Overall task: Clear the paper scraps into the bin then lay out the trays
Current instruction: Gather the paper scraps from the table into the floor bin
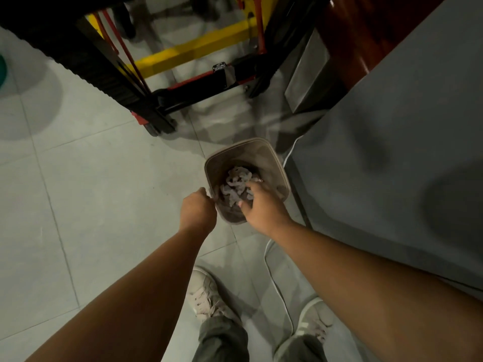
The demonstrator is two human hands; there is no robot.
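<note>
Gripping the near-left rim of the bin (262, 145), the left hand (197, 210) has its fingers curled over the edge, which we judge steadies the bin. The right hand (262, 205) hangs over the bin's mouth with fingers loosely spread. It pinches nothing we can make out, though its fingertips are blurred and we cannot tell whether they touch the heap. The paper scraps (236, 182) lie in a pale, crumpled pile at the bottom of the bin, directly under that hand. To do this step well, we would hold the rim firm, open the right hand fully low inside the mouth so nothing drifts onto the floor (78, 178), and check the palm for clinging bits before lifting away. To the right of the bin stands a grey table (392, 152), its edge just beside the rim, and a white cable (277, 284) runs along the floor from beside the bin towards us. Beyond the bin is a black, yellow and red frame (109, 74), and on the near side of the bin a pair of pale shoes (206, 296). We see no trays, so that part of the task looks not yet begun. We can read no brand, label or writing anywhere.
</note>
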